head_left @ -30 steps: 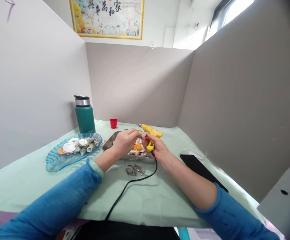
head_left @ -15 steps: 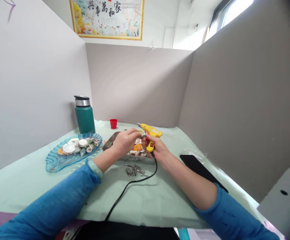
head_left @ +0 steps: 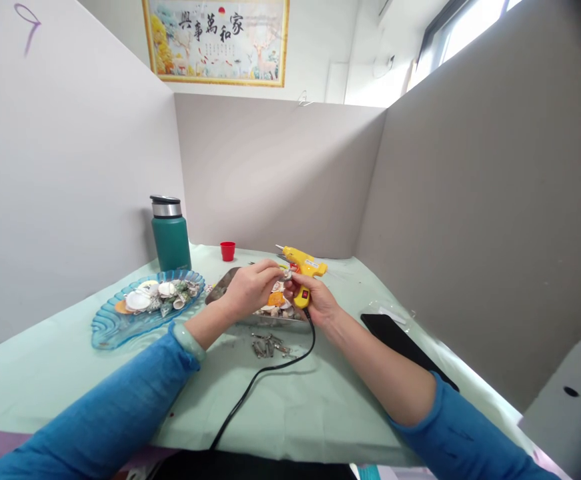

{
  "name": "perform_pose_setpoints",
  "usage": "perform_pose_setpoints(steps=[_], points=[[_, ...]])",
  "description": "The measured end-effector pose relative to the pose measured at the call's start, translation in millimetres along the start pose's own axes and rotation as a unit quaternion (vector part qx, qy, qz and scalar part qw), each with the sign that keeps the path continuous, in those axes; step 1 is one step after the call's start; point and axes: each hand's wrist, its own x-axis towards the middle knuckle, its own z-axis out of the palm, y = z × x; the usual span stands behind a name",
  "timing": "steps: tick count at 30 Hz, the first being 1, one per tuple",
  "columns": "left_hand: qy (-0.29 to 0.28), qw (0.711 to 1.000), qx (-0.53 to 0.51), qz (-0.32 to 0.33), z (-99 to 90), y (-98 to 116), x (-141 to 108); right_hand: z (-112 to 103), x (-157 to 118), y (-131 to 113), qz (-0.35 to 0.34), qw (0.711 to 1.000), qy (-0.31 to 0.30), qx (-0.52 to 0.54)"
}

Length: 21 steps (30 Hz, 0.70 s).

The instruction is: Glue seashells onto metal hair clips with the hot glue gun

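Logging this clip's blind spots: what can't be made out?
Head view: shape of the small piece between left hand and right hand, too tiny.
Head view: part of the tray, behind the left hand.
Head view: part of the glue gun, behind right-hand fingers.
Head view: the cord's far end, past the table's near edge.

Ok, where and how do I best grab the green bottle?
Grip the green bottle around its upper body, below the steel band, probably from the right: it stands upright and round, with the left partition beside it and the blue dish before its base.
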Motion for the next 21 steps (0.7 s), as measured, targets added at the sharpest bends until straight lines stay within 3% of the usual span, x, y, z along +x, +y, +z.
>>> perform_pose_setpoints(steps=[4, 9, 15, 21], points=[[0.018, 0.996, -0.067, -0.050, -4.1, 5.5, 4.5, -2.4, 1.6, 1.1, -0.003, 1.000, -0.012, -0.007], [0.011, 0.965, -0.179, -0.194, -4.8, 6.5, 8.8, -2.3, 0.2, 2.2, -0.022, 0.998, -0.023, -0.049], [-0.043, 0.878, -0.343, -0.332, 0.8, 3.8, 7.0, -0.3, -2.3, 4.4, -0.060, 0.992, -0.043, -0.107], [-0.011, 0.795, -0.461, -0.394, -0.8, 15.2, 10.3, -1.7, -1.2, 7.3, -0.087, 0.987, -0.038, -0.133]])
